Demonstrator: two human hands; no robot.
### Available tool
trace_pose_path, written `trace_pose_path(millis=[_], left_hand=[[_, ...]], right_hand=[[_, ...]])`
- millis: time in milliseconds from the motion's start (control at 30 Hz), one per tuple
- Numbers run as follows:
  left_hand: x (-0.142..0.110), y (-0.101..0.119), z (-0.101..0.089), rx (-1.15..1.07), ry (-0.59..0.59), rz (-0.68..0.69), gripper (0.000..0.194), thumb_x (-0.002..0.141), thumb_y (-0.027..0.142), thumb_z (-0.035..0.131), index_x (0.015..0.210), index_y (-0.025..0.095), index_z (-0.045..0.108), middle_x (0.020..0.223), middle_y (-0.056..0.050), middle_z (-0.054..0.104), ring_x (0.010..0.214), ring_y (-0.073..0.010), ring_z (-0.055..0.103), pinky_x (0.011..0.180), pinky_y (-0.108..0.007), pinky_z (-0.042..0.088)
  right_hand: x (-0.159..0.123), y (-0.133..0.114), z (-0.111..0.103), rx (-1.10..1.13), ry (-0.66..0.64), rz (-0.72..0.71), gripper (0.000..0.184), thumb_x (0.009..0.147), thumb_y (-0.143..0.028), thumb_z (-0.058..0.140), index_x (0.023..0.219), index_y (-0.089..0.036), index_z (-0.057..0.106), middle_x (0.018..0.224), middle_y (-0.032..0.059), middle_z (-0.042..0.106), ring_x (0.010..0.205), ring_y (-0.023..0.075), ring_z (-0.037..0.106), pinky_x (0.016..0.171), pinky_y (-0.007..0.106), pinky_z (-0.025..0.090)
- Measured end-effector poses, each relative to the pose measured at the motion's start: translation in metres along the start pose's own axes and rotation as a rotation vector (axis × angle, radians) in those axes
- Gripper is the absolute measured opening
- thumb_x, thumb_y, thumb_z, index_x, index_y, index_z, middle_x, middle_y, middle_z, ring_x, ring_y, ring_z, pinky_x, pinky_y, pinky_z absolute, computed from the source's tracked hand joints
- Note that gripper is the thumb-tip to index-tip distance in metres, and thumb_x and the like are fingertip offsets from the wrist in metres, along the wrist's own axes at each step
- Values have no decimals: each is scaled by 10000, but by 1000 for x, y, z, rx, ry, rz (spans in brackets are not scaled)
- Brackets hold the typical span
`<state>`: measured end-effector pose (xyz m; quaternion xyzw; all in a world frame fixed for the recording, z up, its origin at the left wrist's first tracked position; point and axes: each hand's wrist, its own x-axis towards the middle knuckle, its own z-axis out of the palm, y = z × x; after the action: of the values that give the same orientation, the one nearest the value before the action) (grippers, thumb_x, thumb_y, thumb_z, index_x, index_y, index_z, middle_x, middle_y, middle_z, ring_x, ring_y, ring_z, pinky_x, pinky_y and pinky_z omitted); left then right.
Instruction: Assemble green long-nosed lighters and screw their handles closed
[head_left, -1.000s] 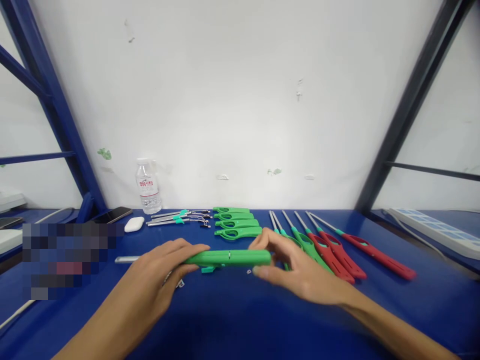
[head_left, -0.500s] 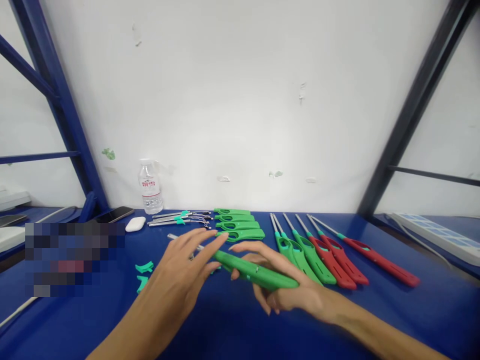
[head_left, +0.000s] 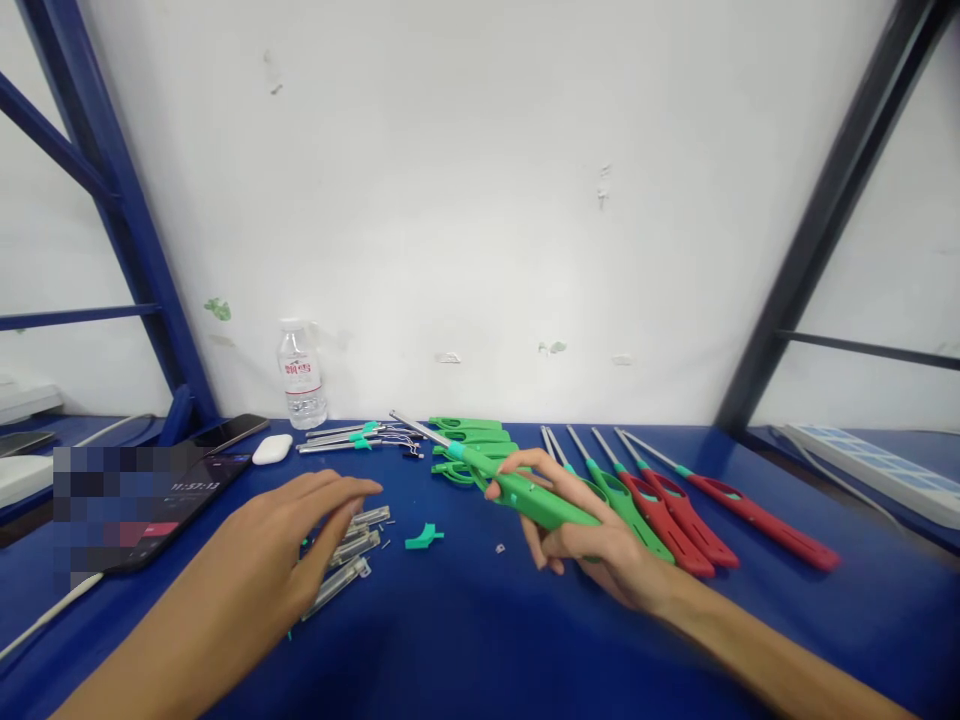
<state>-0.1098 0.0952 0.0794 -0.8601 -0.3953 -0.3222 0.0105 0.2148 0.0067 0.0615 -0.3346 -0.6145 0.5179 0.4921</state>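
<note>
My right hand point(head_left: 574, 520) is wrapped round a green long-nosed gas lighter point(head_left: 551, 505), whose metal tube points up and to the left. My left hand point(head_left: 292, 545) is off the lighter, its fingers stretched out and the thumb apart. Under and beside that hand lie several clear fuel tanks point(head_left: 358, 545), partly hidden by it. A teal trigger piece point(head_left: 424, 538) rests on the table between the hands. Behind the lighter's tube are several green handle shells point(head_left: 471, 424) and metal lighter tubes with wires point(head_left: 341, 441).
To the right lie green lighters point(head_left: 637, 515) and red lighters point(head_left: 765, 518) in a row. A water bottle point(head_left: 301, 375), a white case point(head_left: 272, 449) and phones point(head_left: 187, 505) stand or lie at the left. The blue table point(head_left: 480, 650) meets a white wall.
My left hand has let go of the lighter's front and moved left and down over the fuel tanks. The lighter, in my right hand, has moved slightly right, its tube tilted up more.
</note>
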Motion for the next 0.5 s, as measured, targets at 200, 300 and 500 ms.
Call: trace_pose_path(millis=[200,300,500], left_hand=[[-2,-4,9,1,-110,-3,570,1048,734,361,1179,421,820,1197,2,841,1104,-359,805,956,-538,651],[-4,-8,13,5,-106,-20,545,1047,725,378,1172,427,817,1199,13,839,1120,-353,798,970,-525,645],[-4,8,20,-10,-201,18,463,1104,529,376,1220,365,793,1176,-20,826,1072,-305,791,924,-454,643]], right_hand=[[1,-9,0,-160,62,10,613,760,-188,644,1362,-297,602,1048,26,706,700,136,612,551,241,424],[0,-25,-7,-332,140,-16,533,878,-250,677,1405,-310,626,881,-9,682,707,159,617,639,284,512],[-41,-57,-66,-677,417,-70,453,934,-498,772,1359,-345,735,1559,50,595,1284,334,656,1124,481,514]])
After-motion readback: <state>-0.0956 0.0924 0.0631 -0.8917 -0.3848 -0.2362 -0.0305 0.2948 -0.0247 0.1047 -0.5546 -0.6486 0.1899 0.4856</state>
